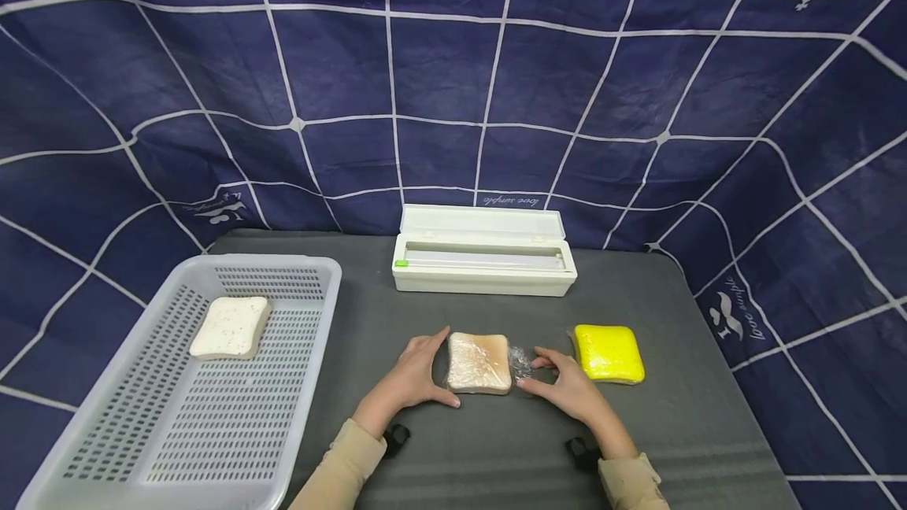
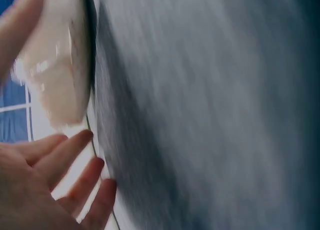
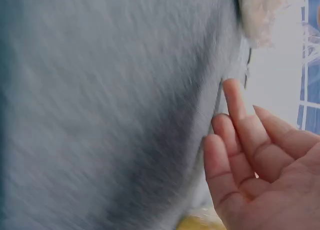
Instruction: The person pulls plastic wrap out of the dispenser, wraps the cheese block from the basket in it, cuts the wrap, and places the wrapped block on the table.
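Note:
A slice of toast (image 1: 479, 364) wrapped in clear cling film lies on the grey cloth between the two hands. From its right side sticks out a crumpled tail of film (image 1: 520, 363). My left hand (image 1: 414, 372) is at the slice's left side, thumb and fingers spread apart around its edge. In the left wrist view the wrapped toast (image 2: 62, 75) shows between the thumb and the loosely extended fingers. My right hand (image 1: 567, 388) is by the film tail, its thumb and fingers apart on either side. The right wrist view shows its fingers (image 3: 232, 98) gently bent, gripping nothing visible.
A yellow wrapped slice (image 1: 609, 353) lies just right of my right hand. At the left stands a pale plastic basket (image 1: 328, 313) holding a white speckled slice (image 1: 231, 327). A white film dispenser (image 1: 485, 282), lid raised, stands at the back before the blue curtain (image 1: 439, 93).

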